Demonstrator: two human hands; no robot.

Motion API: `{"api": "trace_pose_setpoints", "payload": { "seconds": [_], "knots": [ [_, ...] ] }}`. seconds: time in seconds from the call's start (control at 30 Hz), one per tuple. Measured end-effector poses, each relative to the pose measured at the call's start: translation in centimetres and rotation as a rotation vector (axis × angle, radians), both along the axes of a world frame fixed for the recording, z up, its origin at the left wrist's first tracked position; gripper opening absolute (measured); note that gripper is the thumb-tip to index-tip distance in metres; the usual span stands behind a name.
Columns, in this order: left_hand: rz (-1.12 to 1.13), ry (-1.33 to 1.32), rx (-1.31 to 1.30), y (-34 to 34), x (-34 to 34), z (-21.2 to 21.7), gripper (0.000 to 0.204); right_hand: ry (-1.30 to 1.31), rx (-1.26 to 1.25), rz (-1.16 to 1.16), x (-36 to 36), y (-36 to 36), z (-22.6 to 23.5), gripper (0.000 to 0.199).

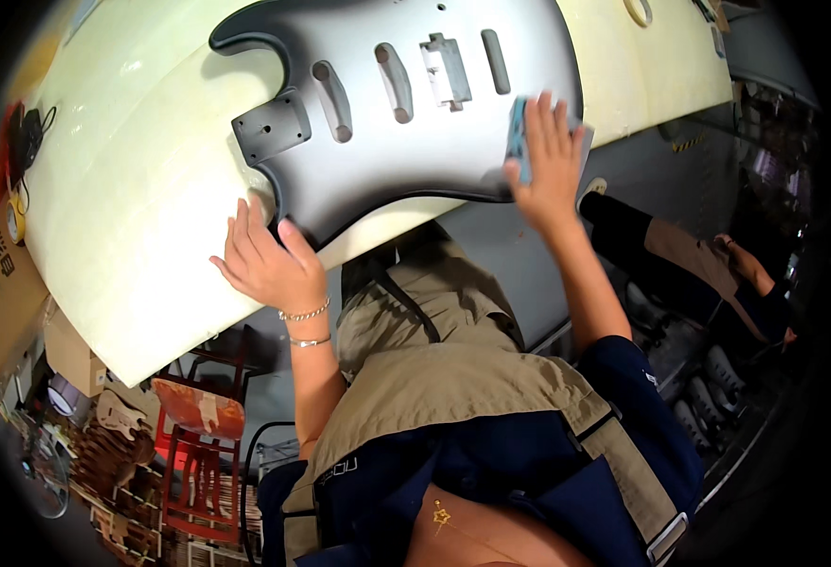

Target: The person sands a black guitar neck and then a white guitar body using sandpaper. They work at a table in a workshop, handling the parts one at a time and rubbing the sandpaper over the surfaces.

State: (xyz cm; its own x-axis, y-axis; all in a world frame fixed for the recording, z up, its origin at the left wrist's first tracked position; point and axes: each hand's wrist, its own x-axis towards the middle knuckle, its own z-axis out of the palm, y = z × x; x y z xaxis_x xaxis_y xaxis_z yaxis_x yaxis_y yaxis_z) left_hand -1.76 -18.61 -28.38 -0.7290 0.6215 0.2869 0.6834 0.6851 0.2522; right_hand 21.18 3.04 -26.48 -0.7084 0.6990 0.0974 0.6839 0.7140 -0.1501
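An electric guitar body (387,151) lies on the pale table, silver-grey in the middle and fading to black at its edges, with several cut-outs and a neck pocket. My left hand (269,260) is beside its lower left horn, fingers stretched and apart; the thumb is close to the horn's edge, and I cannot tell whether it touches. At the right end of the body my right hand (550,170) lies over a flat blue-grey pad (520,132), fingers extended across it and thumb at its near side. The hand covers most of the pad; its underside is hidden.
The pale yellow table (141,217) has its near edge just in front of me. At left are tape rolls (16,217) and a cardboard box (73,350). A red chair (198,416) stands below, near stacked wooden guitar bodies (113,454). Another person (690,255) is at right.
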Motion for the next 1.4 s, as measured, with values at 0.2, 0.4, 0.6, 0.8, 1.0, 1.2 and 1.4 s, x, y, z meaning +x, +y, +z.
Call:
{"api": "trace_pose_setpoints", "payload": {
  "seconds": [0.2,0.4,0.6,0.8,1.0,1.2,1.4],
  "knots": [
    [-0.042,0.008,0.206,-0.1,-0.7,-1.0,0.031,0.096,0.075,0.275,-12.7,-0.3,1.2,0.078],
    [-0.001,0.037,0.271,-0.3,-0.7,-1.5,0.029,0.069,-0.123,0.386,-11.3,-5.1,1.1,0.083],
    [-0.016,0.029,0.292,0.1,-1.0,-1.1,0.026,0.098,0.038,0.394,-16.9,-0.8,0.4,0.076],
    [0.012,0.031,0.319,-0.3,-0.8,-1.4,0.024,0.045,-0.127,0.502,-13.5,-7.9,1.7,0.082],
    [0.045,-0.066,0.404,-1.0,-0.7,-1.5,0.030,0.049,0.011,0.528,-17.3,-3.8,1.2,0.074],
    [0.292,-0.216,0.501,-2.3,0.2,-2.7,0.046,-0.136,-0.012,0.403,-6.0,-4.3,1.6,0.081],
    [0.257,-0.247,0.493,-2.4,-0.4,-2.5,0.046,0.054,-0.073,0.636,-19.1,-8.1,1.7,0.080]
  ]
}}
